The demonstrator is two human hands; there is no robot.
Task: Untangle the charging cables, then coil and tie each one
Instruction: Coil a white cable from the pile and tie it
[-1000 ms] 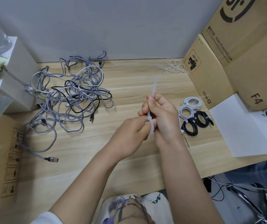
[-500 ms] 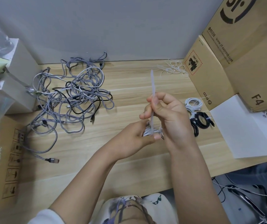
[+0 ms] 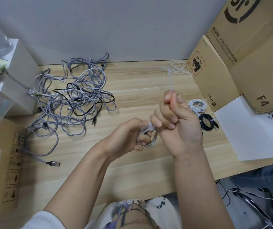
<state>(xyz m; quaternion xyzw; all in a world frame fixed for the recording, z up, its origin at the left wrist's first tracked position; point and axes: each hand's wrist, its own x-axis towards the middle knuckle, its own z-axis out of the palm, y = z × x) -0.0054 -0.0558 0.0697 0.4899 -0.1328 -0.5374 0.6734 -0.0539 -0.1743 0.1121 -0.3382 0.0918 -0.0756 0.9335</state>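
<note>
Now the right hand [image 3: 178, 123] is higher than it was a second ago, and its fingers are curled tight round the tail of the zip tie [image 3: 170, 83], pulling it up and away. The loop of the tie was big and loose before; now it looks much smaller, snug around the white cable [image 3: 150, 138]. The left hand [image 3: 129, 134] sits just beside the right one, lower, with its fingers wrapped round the coiled cable to keep it still. I think this cable is nearly tied.

Past the right hand lie the finished coils [image 3: 201, 113], white and black ones, near the cardboard box [image 3: 215, 83]. Far to the left of the left hand the tangled pile [image 3: 71, 100] waits, so lots of work is left.

I cannot see the little lock of the tie; the fingers hide it. Most of the coil is hidden inside the left hand, so maybe it is not neat. The tail is thin and blurry at the top.
</note>
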